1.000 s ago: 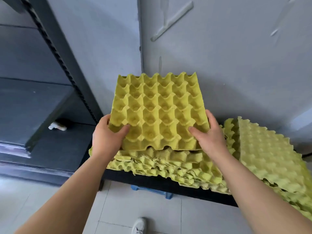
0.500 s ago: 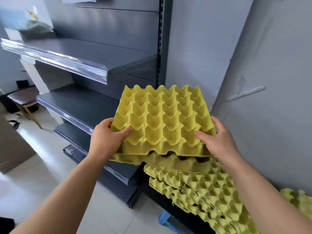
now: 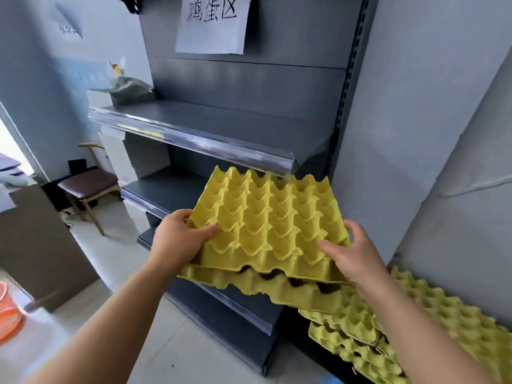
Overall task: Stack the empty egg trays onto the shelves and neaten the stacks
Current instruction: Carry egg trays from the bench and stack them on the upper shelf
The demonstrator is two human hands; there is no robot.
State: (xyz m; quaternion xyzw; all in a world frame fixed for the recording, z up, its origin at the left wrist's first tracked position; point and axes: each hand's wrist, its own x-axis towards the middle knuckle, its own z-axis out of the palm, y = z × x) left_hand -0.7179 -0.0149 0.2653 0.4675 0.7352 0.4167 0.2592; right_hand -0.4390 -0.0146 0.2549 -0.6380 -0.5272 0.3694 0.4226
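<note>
I hold a small stack of yellow egg trays (image 3: 271,225) in the air in front of the dark grey shelf unit. My left hand (image 3: 180,239) grips its left edge with the thumb on top. My right hand (image 3: 352,259) grips the right edge the same way. A lower tray (image 3: 266,286) in the stack sags below the top one. The trays' far edge is close to the clear-lipped upper shelf (image 3: 210,134), with the middle shelf (image 3: 163,189) behind and below. More yellow trays (image 3: 357,336) lie piled low at the right, some upside down (image 3: 454,317).
A paper sign (image 3: 213,20) hangs on the shelf's back panel. A bag (image 3: 127,87) sits on the upper shelf's left end. A wooden chair (image 3: 86,184) and a brown box (image 3: 36,239) stand at the left, an orange basket (image 3: 8,311) on the floor. A grey wall (image 3: 415,134) closes the right.
I lifted the trays off the low pile and swung them left and up towards the shelves. My view rose from the floor pile to the shelf unit.
</note>
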